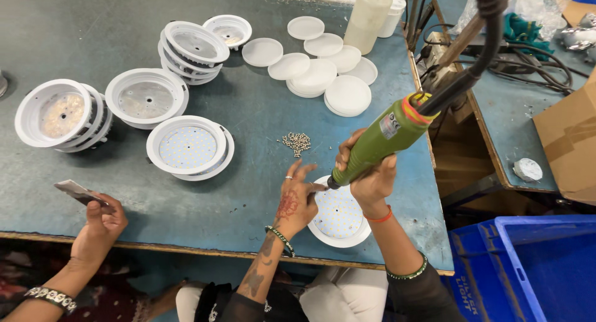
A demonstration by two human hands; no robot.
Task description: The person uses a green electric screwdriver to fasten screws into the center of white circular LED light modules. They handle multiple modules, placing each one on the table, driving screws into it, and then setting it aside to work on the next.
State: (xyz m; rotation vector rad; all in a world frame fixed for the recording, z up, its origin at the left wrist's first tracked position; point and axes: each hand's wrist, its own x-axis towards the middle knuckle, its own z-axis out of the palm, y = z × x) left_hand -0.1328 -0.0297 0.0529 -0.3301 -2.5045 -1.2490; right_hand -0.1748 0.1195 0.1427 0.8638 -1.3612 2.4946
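The blue-green table (74,24) carries everything, its near right edge just under the work. On its left and middle sit white round lamp housings (146,97), some stacked; farther right lies a spread of flat white diffuser discs (347,93). At the near right edge rests the round LED lamp (338,218), face up. The right hand (371,179) is clenched around a green electric screwdriver (382,141), its tip down at the lamp's left rim. The left hand (297,201) lies flat beside the tip, fingers (297,173) spread and grasping nothing. A small heap of screws (297,142) sits just beyond. A co-worker's hand (99,219) at near left holds a phone (81,192).

Judging from this, the driver tip could slip off the screw and catch the nearby fingers, and the lamp, so near the edge, could slide off.
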